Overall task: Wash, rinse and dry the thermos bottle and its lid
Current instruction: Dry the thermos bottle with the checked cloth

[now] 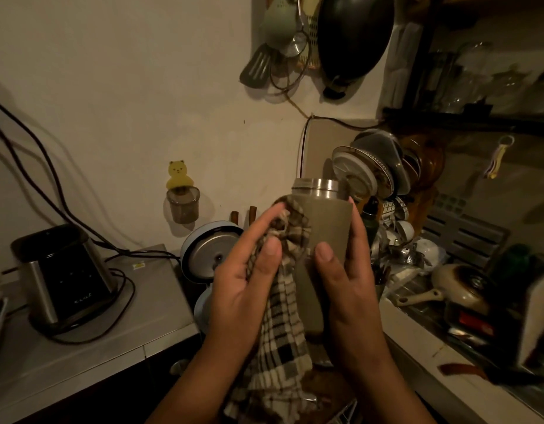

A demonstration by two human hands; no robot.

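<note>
Both hands met at centre frame: the right hand (341, 270) gripped the thermos bottle (322, 240) around its olive body, while the left hand (249, 270) pinched a checked cloth (279, 319) against the bottle's side. The bottle stood upright in the air with its steel mouth open; its lid could not be identified. A damp wall might slip through the single grip, dropping the bottle toward the crowded dish rack (383, 179) and sink (441, 304) at right. Freer room lay at lower left, over the counter (90, 356) beside the black appliance (62, 270).
</note>
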